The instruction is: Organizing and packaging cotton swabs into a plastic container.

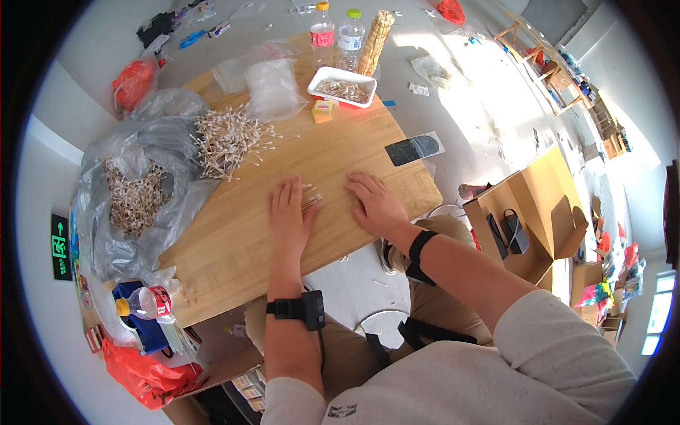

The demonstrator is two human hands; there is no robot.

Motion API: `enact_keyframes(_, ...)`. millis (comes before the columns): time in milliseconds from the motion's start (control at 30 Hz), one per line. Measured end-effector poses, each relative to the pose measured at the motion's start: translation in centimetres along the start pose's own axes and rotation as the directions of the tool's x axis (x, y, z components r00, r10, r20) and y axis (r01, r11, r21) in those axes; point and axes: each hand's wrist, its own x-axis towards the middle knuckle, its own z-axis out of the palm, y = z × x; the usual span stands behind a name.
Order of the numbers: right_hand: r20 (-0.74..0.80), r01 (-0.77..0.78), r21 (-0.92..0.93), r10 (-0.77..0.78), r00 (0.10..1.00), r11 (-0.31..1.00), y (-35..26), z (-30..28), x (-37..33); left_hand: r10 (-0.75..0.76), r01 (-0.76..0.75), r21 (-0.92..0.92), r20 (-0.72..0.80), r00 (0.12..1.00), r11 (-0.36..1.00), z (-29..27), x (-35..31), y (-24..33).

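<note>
My left hand (287, 211) lies palm down on the wooden table (326, 152), its fingers stretched forward. A small bunch of cotton swabs (309, 197) rests on the wood between its fingers and thumb, partly hidden by the hand. To the right, my right hand (375, 205) sits on the tabletop with its fingers slightly bent and apart, and nothing shows in it. A large loose pile of cotton swabs (228, 142) is farther left. More swabs (136, 195) fill a grey plastic bag (106, 166) at the table's left edge.
At the far end stand a white tray (319, 74) of swabs, a yellow box (323, 111), two plastic bottles (350, 41) and clear bags (273, 88). A dark flat packet (411, 150) lies by the right edge. An open carton (549, 205) stands beyond it; a bottle (150, 303) lies near left.
</note>
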Motion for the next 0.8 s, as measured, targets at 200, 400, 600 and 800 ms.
enact_keyframes(200, -0.003, 0.016, 0.025, -0.016, 1.000, 1.000, 0.4, 0.0, 0.0, -0.004, 0.000, -0.256, -0.017, 1.000, 0.967, -1.6, -0.1, -1.8)
enact_keyframes(400, 0.004, 0.021, 0.016, -0.021, 1.000, 1.000, 0.1, 0.0, 0.2, -0.065, 0.055, -0.265, -0.030, 0.997, 0.963, -1.9, -0.3, -2.6)
enact_keyframes(600, 0.000, 0.016, 0.017, -0.016, 1.000, 1.000, -0.3, -0.2, 0.2, -0.013, 0.021, 0.092, -0.082, 0.997, 0.996, -0.5, -0.3, 0.8)
enact_keyframes(800, 0.002, 0.001, 0.009, -0.001, 1.000, 1.000, -0.1, -0.1, 0.1, -0.106, 0.085, 0.233, 0.080, 0.991, 0.969, 1.3, -2.8, 4.0)
